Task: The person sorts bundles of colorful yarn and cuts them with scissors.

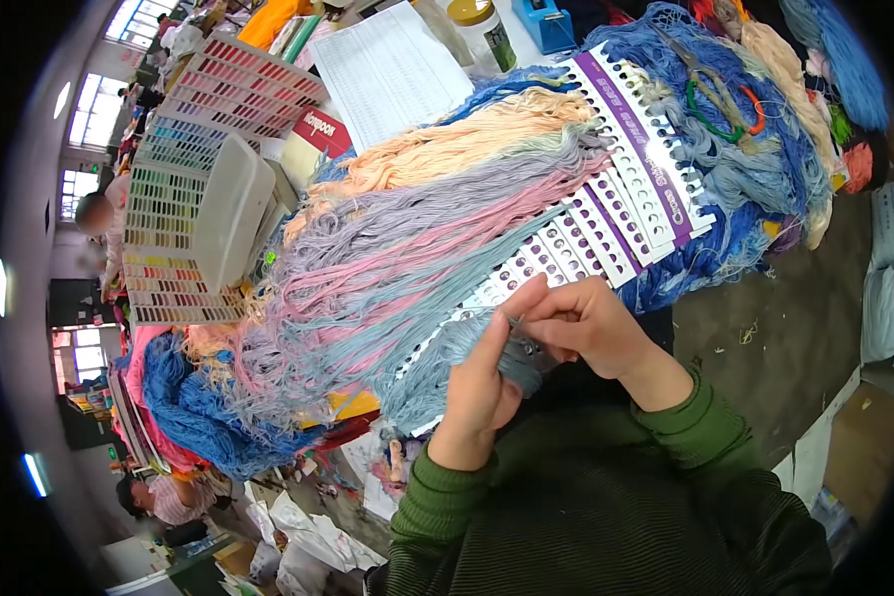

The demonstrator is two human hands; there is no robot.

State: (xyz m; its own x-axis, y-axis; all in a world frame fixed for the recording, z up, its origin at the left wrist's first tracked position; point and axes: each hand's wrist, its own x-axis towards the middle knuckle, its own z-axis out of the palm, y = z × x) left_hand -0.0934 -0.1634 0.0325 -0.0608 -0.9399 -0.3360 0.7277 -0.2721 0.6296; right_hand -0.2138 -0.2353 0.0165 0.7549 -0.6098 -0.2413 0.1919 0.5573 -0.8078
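My left hand (482,382) and my right hand (591,323) meet fingertip to fingertip at the near edge of the table, both pinching fine blue-grey thread. A grey-blue thread bundle (422,392) lies just behind and under my left hand. Beyond the hands, white cards with punched holes (631,149) and purple strips lie overlapped. Lengths of pink thread (368,263), lavender thread (338,223) and peach thread (467,124) run leftward from the cards' holed edges.
Scissors (710,99) with green and orange handles rest on blue yarn (795,149). Behind are a printed sheet (392,70), a lidded jar (487,35), a clear plastic box (233,214) and colour charts (164,204). Another person (174,500) is at the lower left.
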